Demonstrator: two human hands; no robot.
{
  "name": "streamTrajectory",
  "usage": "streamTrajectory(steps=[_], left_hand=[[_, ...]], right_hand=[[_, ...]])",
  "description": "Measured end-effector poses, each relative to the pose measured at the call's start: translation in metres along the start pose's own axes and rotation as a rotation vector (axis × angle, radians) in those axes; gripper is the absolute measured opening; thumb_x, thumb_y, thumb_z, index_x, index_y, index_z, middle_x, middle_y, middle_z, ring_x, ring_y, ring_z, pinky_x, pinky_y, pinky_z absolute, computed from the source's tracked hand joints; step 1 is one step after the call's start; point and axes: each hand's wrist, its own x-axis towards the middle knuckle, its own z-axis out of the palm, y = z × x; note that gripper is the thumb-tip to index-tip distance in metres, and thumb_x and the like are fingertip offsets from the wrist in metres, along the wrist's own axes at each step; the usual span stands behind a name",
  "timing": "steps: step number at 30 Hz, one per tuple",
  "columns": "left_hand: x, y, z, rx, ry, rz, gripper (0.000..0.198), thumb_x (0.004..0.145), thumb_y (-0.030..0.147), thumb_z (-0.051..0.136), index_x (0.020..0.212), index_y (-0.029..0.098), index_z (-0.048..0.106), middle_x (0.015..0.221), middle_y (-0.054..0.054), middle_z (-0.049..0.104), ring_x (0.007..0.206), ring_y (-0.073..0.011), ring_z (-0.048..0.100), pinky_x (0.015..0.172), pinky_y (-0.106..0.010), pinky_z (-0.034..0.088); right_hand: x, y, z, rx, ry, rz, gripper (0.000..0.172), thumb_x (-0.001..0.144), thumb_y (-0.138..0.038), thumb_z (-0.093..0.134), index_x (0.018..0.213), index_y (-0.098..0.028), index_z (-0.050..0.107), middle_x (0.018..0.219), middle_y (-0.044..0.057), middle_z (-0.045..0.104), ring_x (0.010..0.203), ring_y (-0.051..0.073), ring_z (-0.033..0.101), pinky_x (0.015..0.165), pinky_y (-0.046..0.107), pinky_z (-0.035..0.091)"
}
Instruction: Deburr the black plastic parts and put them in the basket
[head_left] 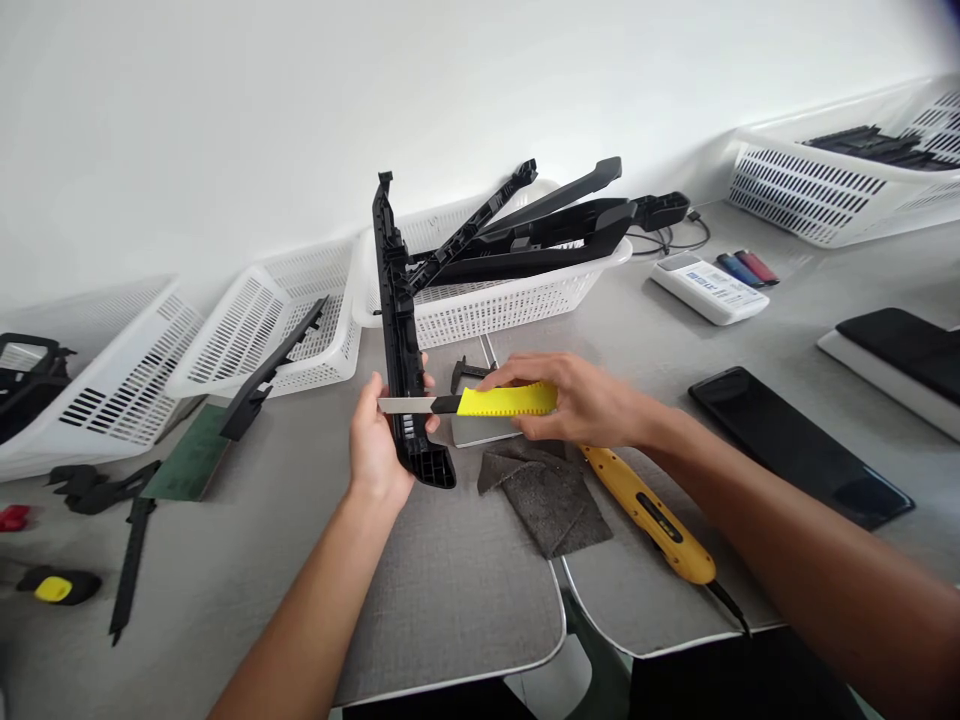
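My left hand (377, 448) is wrapped round the lower part of a long black plastic trim piece (400, 340), which stands roughly upright above the table. My right hand (581, 398) grips the yellow handle of a utility knife (506, 401). Its blade points left and crosses the trim piece just above the foot; whether it touches the plastic I cannot tell. Below the knife lie a folded dark grey cloth (551, 500) and a flat pale object (480, 430), partly covered by my right hand. A yellow corded tool (652, 515) rests beside the cloth.
White baskets (517, 305) with black parts line the wall. A green sheet (186, 460) and black pieces lie left. On the right are a phone (795, 440), a white device (709, 288), two lighters (739, 270) and a black-and-white object (900, 360). A gap splits the tables in front.
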Motion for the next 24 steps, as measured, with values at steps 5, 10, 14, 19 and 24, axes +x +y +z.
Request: streamTrajectory(steps=[5,10,14,19,24], left_hand=[[-0.0007,0.0056,-0.0022,0.008,-0.032,0.017,0.037,0.102,0.037,0.055,0.114,0.012,0.081,0.091,-0.007,0.073,0.064,-0.0121,0.061,0.046,-0.02,0.049],[0.0006,0.0049,-0.0047,-0.005,-0.036,0.02,0.04,0.1,0.043,0.058,0.111,0.012,0.081,0.09,-0.007,0.073,0.062,-0.011,0.059,0.046,-0.02,0.048],[-0.0008,0.0043,-0.0014,-0.026,-0.007,-0.016,0.053,0.105,0.052,0.047,0.111,0.011,0.081,0.089,-0.008,0.072,0.061,-0.0114,0.059,0.047,-0.021,0.047],[-0.0031,0.0066,0.001,-0.032,0.017,-0.048,0.059,0.108,0.054,0.041,0.111,0.011,0.081,0.086,-0.006,0.068,0.06,-0.0104,0.057,0.045,-0.02,0.044],[-0.0008,0.0077,-0.0031,-0.053,-0.039,-0.02,0.042,0.1,0.044,0.056,0.113,0.011,0.079,0.088,-0.005,0.067,0.062,-0.011,0.057,0.05,-0.021,0.049]], right_hand=[[-0.0003,-0.0001,0.001,0.023,0.027,0.037,0.045,0.085,-0.013,0.069,0.128,-0.025,0.075,0.122,0.005,0.078,0.1,0.022,0.07,0.087,0.034,0.052],[-0.0028,0.0025,-0.006,0.101,0.021,0.061,0.043,0.086,-0.019,0.071,0.128,-0.023,0.076,0.118,0.004,0.079,0.092,0.021,0.069,0.078,0.032,0.051],[-0.0038,0.0051,-0.0072,0.089,0.021,0.069,0.042,0.085,-0.019,0.071,0.127,-0.023,0.078,0.113,0.004,0.079,0.085,0.018,0.066,0.073,0.03,0.048],[-0.0031,0.0033,-0.004,0.114,-0.031,0.033,0.043,0.085,-0.018,0.072,0.127,-0.022,0.077,0.113,0.003,0.079,0.085,0.017,0.065,0.074,0.029,0.048],[-0.0033,0.0006,-0.0071,0.164,-0.1,0.062,0.04,0.083,-0.015,0.07,0.122,-0.022,0.078,0.105,0.001,0.079,0.081,0.016,0.065,0.07,0.027,0.049]])
